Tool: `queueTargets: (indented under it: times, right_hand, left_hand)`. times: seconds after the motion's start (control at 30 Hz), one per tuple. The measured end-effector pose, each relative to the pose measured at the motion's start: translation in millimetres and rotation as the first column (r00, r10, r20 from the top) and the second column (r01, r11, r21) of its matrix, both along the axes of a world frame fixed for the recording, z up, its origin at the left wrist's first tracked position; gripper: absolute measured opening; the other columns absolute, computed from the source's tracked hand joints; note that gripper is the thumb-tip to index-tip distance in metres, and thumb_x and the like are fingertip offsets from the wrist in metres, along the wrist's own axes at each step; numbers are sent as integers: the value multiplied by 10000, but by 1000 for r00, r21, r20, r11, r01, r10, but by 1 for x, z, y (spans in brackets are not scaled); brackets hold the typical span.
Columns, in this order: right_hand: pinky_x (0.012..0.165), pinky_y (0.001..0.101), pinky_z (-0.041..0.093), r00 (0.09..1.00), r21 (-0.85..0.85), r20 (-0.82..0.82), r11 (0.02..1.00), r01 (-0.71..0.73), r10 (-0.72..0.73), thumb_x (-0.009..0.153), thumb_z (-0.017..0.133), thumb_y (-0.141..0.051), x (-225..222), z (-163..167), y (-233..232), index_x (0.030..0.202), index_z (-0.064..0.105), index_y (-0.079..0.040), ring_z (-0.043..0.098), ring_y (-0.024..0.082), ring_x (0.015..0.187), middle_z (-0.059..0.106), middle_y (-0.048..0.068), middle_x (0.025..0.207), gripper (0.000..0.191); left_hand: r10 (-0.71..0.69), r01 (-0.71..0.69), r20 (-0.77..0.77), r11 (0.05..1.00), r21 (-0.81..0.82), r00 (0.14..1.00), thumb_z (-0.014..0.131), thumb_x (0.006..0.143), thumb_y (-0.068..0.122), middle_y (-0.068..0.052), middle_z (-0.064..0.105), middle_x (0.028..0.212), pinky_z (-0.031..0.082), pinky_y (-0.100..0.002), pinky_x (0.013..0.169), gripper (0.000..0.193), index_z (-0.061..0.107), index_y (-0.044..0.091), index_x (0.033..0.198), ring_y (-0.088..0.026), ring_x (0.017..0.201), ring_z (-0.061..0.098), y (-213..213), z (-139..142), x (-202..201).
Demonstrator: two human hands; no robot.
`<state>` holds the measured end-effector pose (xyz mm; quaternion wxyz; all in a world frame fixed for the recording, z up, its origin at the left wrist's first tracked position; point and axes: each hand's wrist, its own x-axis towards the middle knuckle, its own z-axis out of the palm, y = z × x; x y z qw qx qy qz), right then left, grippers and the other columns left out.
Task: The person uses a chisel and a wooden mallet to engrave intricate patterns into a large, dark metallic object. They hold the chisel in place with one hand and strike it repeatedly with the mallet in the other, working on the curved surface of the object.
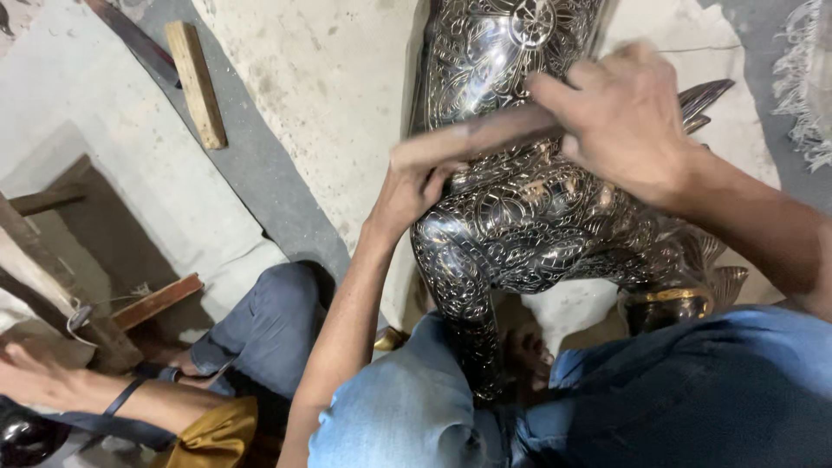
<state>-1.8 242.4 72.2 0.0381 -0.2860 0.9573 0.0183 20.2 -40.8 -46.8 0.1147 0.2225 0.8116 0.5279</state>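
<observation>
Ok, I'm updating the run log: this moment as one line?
left hand steadies metal figure | right hand holds wooden stick | against it

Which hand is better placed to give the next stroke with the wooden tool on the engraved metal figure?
Probably the right hand: it grips the wooden tool above the engraved metal figure. The left hand presses against the figure's side below the tool's tip.

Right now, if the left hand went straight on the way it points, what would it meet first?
Probably the engraved metal figure: the left hand already rests against its flank, fingers up at the blurred stick. Depth is unclear.
</observation>
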Motion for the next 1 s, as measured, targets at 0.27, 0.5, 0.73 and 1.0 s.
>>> queueTargets:
  times: [0.27, 0.5, 0.73, 1.0]
  right_hand:
    - [505, 309, 568, 965, -249, 220, 949, 196, -141, 751, 692, -2, -3, 1, 2, 1459, 573, -73, 689, 206, 595, 727, 151, 819, 721]
    - [483, 370, 564, 939, -31, 288, 978, 207, -189, 827, 683, -29, -3, 13, -8, 1497, 529, -66, 676, 206, 514, 720, 132, 743, 689]
    - [470, 290, 512, 981, -41, 173, 994, 100, -91, 1019, 600, -136, -1, 7, -7, 1350, 570, -71, 638, 141, 558, 654, 68, 808, 338]
    - [435, 348, 551, 728, -181, 613, 843, 507, -307, 858, 594, 6, -1, 9, -5, 1560, 455, -147, 680, 210, 505, 682, 112, 864, 731]
  left_hand:
    - [-7, 8, -84, 1000, 6, 996, 636, 1004, 34, -124, 770, 1083, 607, -372, 927, 168, 731, 23, 1142, -264, 991, 759, 1, 0, -1]
    - [17, -14, -110, 1000, 24, 994, 673, 1001, 92, -140, 750, 1086, 586, -380, 915, 206, 697, -19, 1172, -278, 1003, 738, 3, 12, -4]
    - [-14, 16, -203, 1000, 6, 979, 680, 1012, 133, -134, 751, 1081, 572, -394, 885, 162, 735, 41, 1132, -265, 979, 712, 2, 6, -3]
    - [24, -29, -112, 999, -39, 993, 676, 1013, 171, -125, 739, 1037, 573, -378, 818, 201, 723, 15, 1131, -254, 914, 710, 2, -2, -2]
